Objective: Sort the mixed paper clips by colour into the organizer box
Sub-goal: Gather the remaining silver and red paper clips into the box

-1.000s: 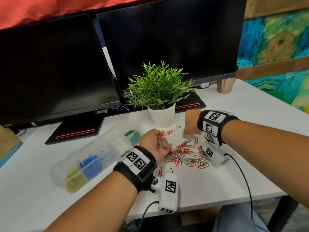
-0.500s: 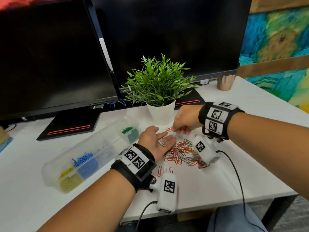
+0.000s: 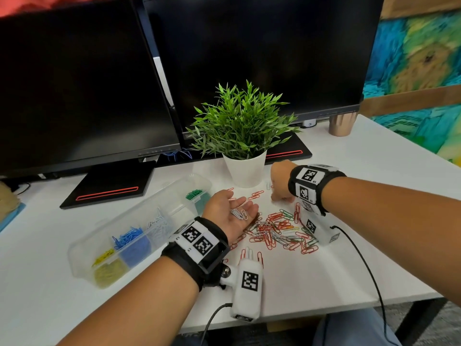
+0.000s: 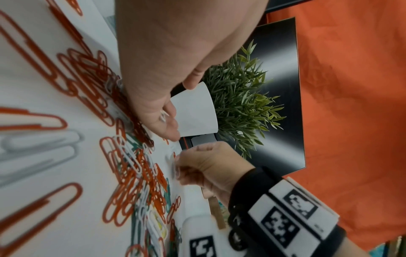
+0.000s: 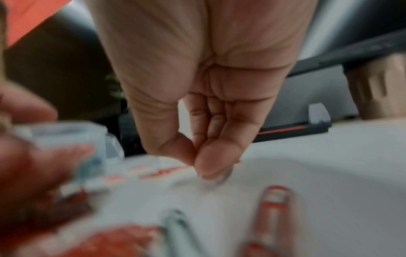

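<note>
I held my left hand (image 3: 230, 211) palm-up and flat beside the mixed clip pile (image 3: 279, 229), a few white clips (image 3: 239, 213) lying on it. My right hand (image 3: 280, 182), beyond the pile near the plant pot (image 3: 245, 171), had thumb and fingertips pressed together at the tabletop (image 3: 349, 245); whether they pinched a clip I could not tell. The organizer box (image 3: 139, 228) lay left of the pile.

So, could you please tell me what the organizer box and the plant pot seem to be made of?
The organizer box looks like clear, slightly frosted plastic: the sorted clips show through its walls. The plant pot is plain matte white with no glare; ceramic or plastic, the look leaves it open.
</note>
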